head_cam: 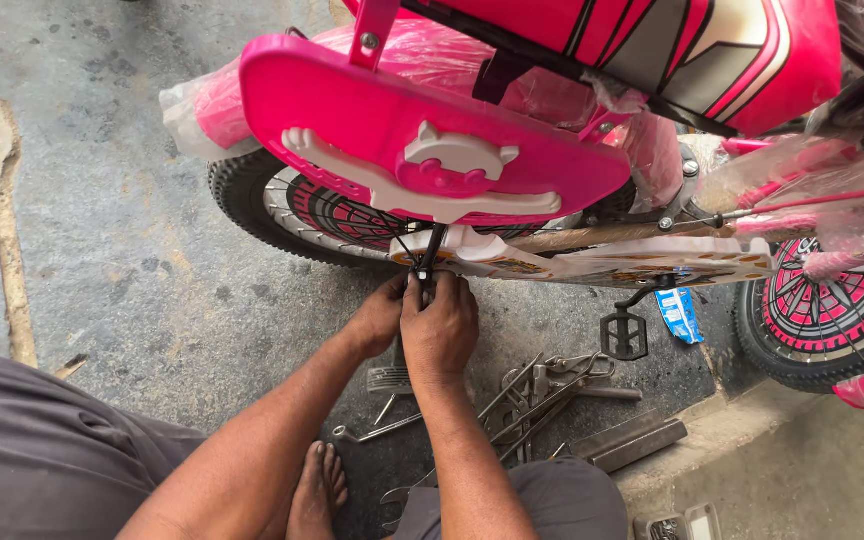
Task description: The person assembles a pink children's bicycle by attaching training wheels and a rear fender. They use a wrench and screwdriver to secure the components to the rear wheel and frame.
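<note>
Both the left hand (pixel 380 318) and right hand (pixel 440 325) have fingers closed around the black crank arm (pixel 430 255) under the pink bicycle's chain guard (pixel 432 150), apparently fitting it, with spanners (pixel 537 395) lying on the floor just behind them.

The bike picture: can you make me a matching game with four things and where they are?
Things:
1. hands
2. pedal
3. metal tools
4. pink seat

Places:
A. heaped on the floor
B. above the rear wheel
C. together at the black strut below the chain guard
D. hanging by the blue packet

Pairs: 1-C, 2-D, 3-A, 4-B
</note>
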